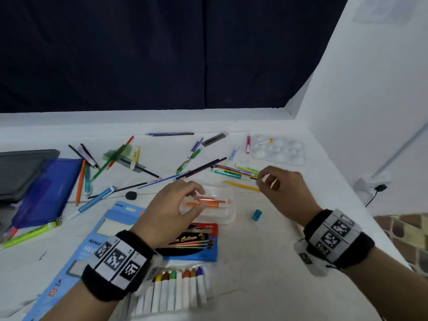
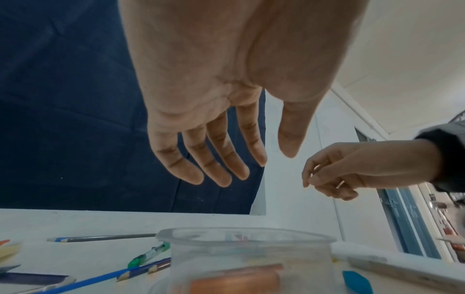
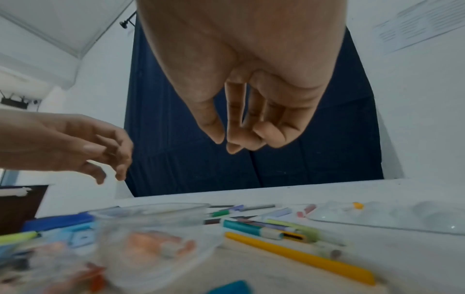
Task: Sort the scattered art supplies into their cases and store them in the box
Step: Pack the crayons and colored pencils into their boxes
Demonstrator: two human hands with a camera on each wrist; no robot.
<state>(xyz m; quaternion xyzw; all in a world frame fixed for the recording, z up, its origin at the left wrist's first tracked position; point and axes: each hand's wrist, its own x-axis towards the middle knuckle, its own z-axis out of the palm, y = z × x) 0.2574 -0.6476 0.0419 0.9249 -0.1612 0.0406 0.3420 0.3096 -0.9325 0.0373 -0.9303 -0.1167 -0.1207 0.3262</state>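
A clear plastic container sits mid-table with orange and pink sticks inside. Just above it hovers my left hand, fingers relaxed and holding nothing. To the right, above a cluster of pens, my right hand has thumb and fingers pinched together. It seems to pinch something small, thin and pale; I cannot make out what. Pens, pencils and brushes lie scattered across the far half of the table.
A blue zip pouch and a grey tray lie at the left. A paint palette sits far right. Near me are a blue card case, a pencil pack, crayons, a blue sharpener and a yellow pen.
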